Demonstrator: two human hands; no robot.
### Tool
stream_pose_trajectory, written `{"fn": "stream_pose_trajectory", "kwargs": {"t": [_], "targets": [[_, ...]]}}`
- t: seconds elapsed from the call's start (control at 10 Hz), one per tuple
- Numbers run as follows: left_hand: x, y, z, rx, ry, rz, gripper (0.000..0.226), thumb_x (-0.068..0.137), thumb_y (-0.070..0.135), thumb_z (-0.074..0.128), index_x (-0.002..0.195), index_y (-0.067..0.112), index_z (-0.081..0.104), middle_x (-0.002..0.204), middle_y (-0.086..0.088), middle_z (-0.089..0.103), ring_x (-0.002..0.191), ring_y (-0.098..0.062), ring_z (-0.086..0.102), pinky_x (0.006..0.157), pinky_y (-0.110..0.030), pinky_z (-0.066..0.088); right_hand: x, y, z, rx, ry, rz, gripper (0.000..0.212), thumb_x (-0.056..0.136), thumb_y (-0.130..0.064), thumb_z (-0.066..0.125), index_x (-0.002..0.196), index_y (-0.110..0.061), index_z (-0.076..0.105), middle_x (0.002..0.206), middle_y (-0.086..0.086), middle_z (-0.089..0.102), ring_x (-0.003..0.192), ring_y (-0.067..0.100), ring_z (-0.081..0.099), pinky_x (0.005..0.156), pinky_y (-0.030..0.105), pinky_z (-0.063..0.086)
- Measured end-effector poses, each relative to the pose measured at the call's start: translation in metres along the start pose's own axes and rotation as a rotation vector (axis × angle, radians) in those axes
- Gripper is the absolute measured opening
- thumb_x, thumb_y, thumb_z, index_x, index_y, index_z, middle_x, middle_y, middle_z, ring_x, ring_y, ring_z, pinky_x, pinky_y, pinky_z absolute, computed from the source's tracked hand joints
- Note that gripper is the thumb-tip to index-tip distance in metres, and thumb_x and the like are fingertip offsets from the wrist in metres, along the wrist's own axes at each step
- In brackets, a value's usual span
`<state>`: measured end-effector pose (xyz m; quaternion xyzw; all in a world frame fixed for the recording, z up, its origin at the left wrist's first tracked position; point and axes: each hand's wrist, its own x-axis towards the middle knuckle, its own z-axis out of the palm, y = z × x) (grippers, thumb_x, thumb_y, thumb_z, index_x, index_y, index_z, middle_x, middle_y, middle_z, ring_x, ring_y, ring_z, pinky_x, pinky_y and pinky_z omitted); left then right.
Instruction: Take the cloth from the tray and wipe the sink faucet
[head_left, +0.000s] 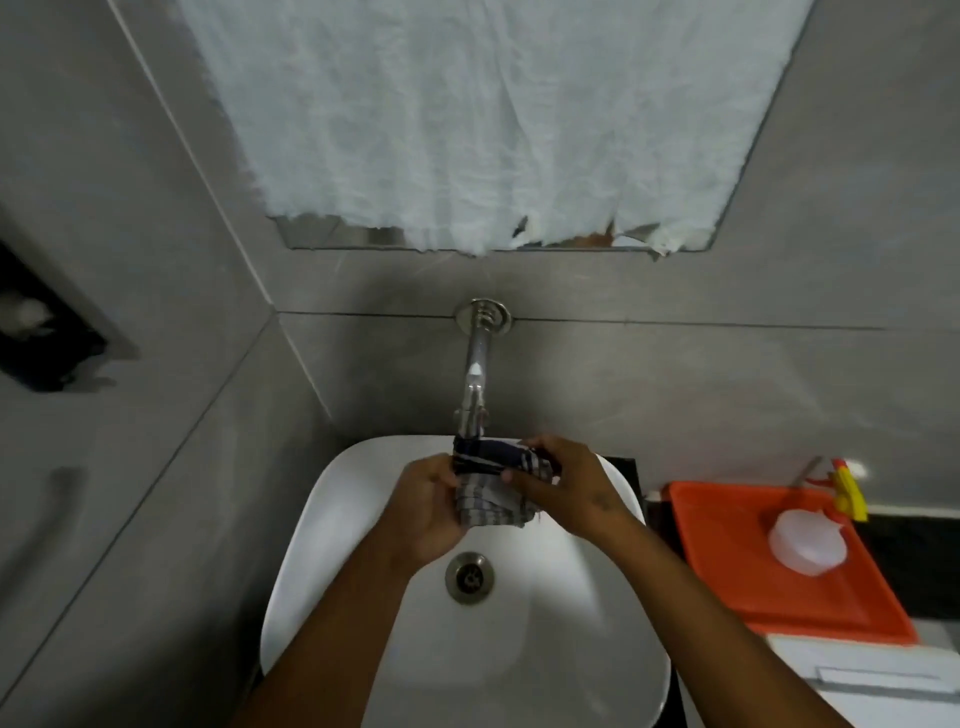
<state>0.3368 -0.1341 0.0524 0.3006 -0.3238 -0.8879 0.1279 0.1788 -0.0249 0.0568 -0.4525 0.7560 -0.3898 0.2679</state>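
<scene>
Both hands grip the checked cloth (488, 486) around the faucet (475, 384) spout's tip, left hand (428, 512) fingers and right hand (563, 486) fingers pinching it over the white sink (311, 545).

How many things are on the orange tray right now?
2: a white bottle lying near the middle of the tray, and a yellow sprayer at its far edge, partly beyond the rim. Nothing else shows on it.
</scene>
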Motion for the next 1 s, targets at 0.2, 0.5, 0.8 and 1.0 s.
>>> {"fn": "stream_pose_trajectory", "kwargs": {"t": [0.2, 0.5, 0.8, 1.0], "targets": [[0.03, -0.033, 0.032, 0.103, 0.02, -0.139, 0.05, 0.086, -0.002, 0.037, 0.132, -0.012, 0.054, 0.125, -0.034, 0.061, 0.114, -0.045, 0.059, 0.106, -0.054, 0.044, -0.031, 0.037, -0.039, 0.201, 0.1, 0.103, 0.016, 0.083, -0.026, 0.077, 0.095, -0.024, 0.067, 0.084, -0.011, 0.07, 0.07, -0.004, 0.065, 0.062, 0.013, 0.052], [0.18, -0.127, 0.183, 1.375, -0.08, 0.156, 0.031, 0.071, 0.005, 0.079, 0.083, 0.016, 0.053, 0.088, -0.005, 0.06, 0.084, -0.021, 0.059, 0.064, -0.026, 0.042, -0.117, 0.185, -0.1, 1.062, 0.57, 0.752, 0.007, 0.091, -0.008, 0.068, 0.093, -0.002, 0.066, 0.079, 0.012, 0.069, 0.064, 0.017, 0.067, 0.055, 0.028, 0.058], [0.321, -0.271, 0.201, 2.023, -0.488, 0.149, 0.024, 0.089, 0.014, 0.06, 0.107, 0.0, 0.066, 0.117, -0.023, 0.068, 0.108, -0.038, 0.064, 0.094, -0.044, 0.052, -0.082, 0.325, -0.097, 1.146, 0.61, 1.072, 0.038, 0.097, 0.009, 0.04, 0.133, 0.004, 0.052, 0.121, 0.023, 0.062, 0.094, 0.032, 0.064, 0.076, 0.041, 0.057], [0.332, -0.305, 0.185, 2.201, -0.498, 0.023, 0.044, 0.099, 0.014, 0.05, 0.142, 0.004, 0.048, 0.152, -0.02, 0.046, 0.138, -0.039, 0.045, 0.117, -0.052, 0.035, -0.083, 0.347, -0.104, 0.618, 0.608, 1.085, 0.018, 0.093, -0.005, 0.057, 0.107, 0.004, 0.065, 0.108, 0.025, 0.065, 0.091, 0.035, 0.065, 0.069, 0.032, 0.048]]}}
